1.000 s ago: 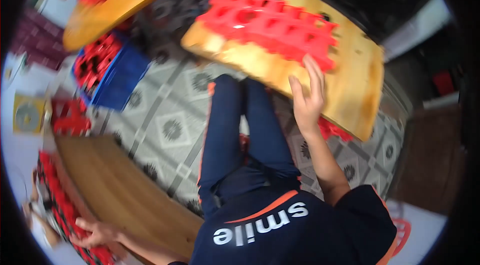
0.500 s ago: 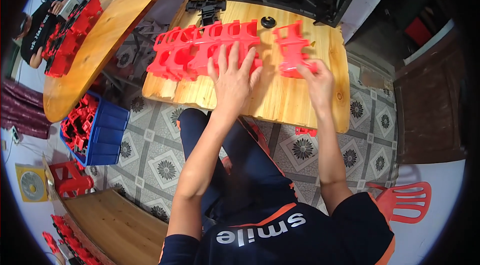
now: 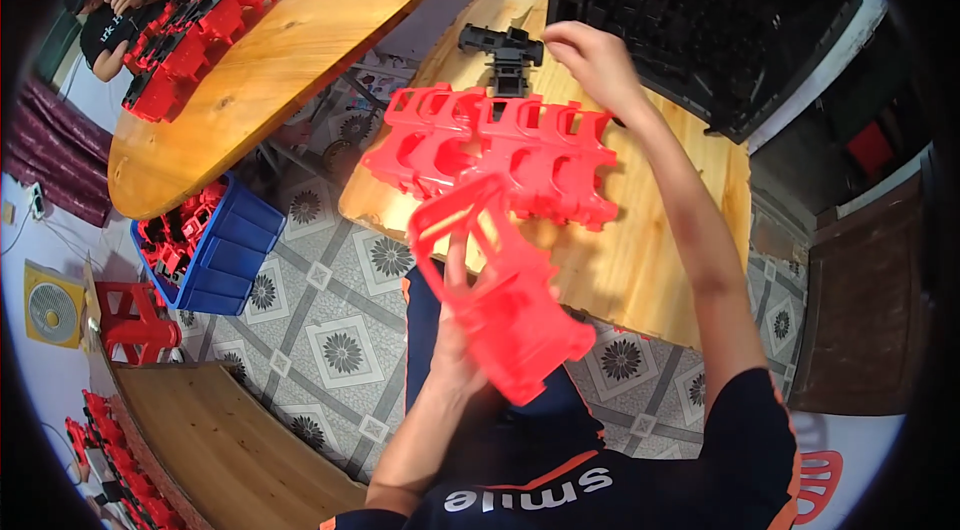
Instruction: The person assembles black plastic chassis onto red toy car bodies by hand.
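My left hand (image 3: 455, 345) grips a red plastic frame (image 3: 525, 320) with cut-out windows, tilted above my lap. Some of its fingers show through an opening. Beyond it, several similar red frames (image 3: 545, 155) lie side by side on the small wooden table (image 3: 670, 270). My right hand (image 3: 597, 70) is over the table's far part, its fingers bent together beside black plastic parts (image 3: 508, 52). Whether anything is between those fingertips is hidden.
A large dark panel (image 3: 700, 20) stands at the table's back right. To the left, a wooden table (image 3: 290, 50) bears a row of red and black assemblies (image 3: 200, 40), with a co-worker (image 3: 120, 5) behind. A blue bin (image 3: 235, 250) of red parts stands below.
The single red frame from the table's right side is now up in my left hand, over my lap. My right hand has moved away to the black parts. The view has shifted.
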